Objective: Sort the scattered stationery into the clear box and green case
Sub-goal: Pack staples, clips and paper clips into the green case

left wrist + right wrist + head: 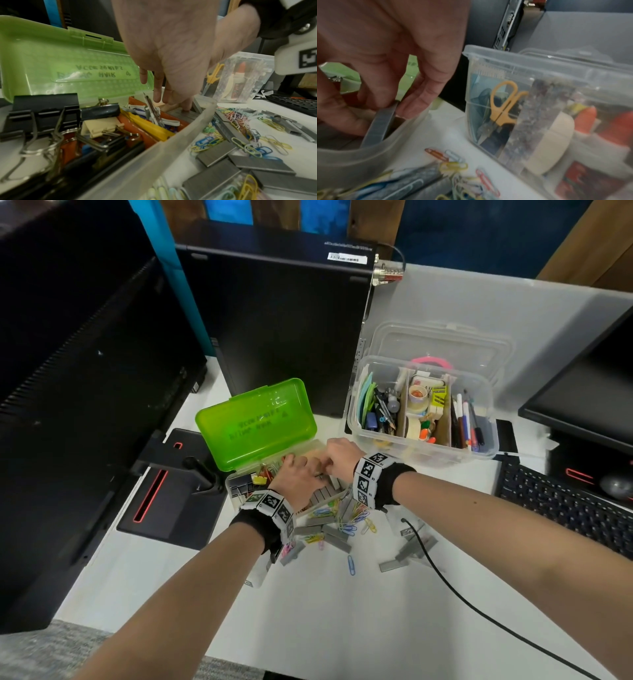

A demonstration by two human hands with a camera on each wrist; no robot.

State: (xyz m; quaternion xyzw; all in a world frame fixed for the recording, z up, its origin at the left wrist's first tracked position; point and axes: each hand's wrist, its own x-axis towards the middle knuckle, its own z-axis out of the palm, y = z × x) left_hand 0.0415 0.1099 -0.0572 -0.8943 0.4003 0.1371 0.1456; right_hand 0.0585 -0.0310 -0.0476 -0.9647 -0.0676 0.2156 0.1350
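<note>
The green case (257,422) stands open, its lid (60,60) upright behind a pale tray (154,152) that holds binder clips (44,111) and staples. Both hands reach into the tray's right end. My left hand (301,474) (171,101) points straight fingers down onto flat staple strips. With thumb and fingers, my right hand (334,458) (382,108) pinches a grey staple strip (378,125) that leans inside the tray wall (359,159). To the right sits the clear box (421,412) (539,94), filled with pens, tape and scissors. Loose staple strips (337,534) (214,154) and coloured paper clips (349,529) (236,119) lie on the table.
A black computer tower (274,320) stands behind the case, and a monitor (68,371) with its base (171,498) fills the left. On the right are a keyboard (565,501) and a second screen. A black cable (462,601) crosses the white table. The clear box's lid (445,340) leans behind it.
</note>
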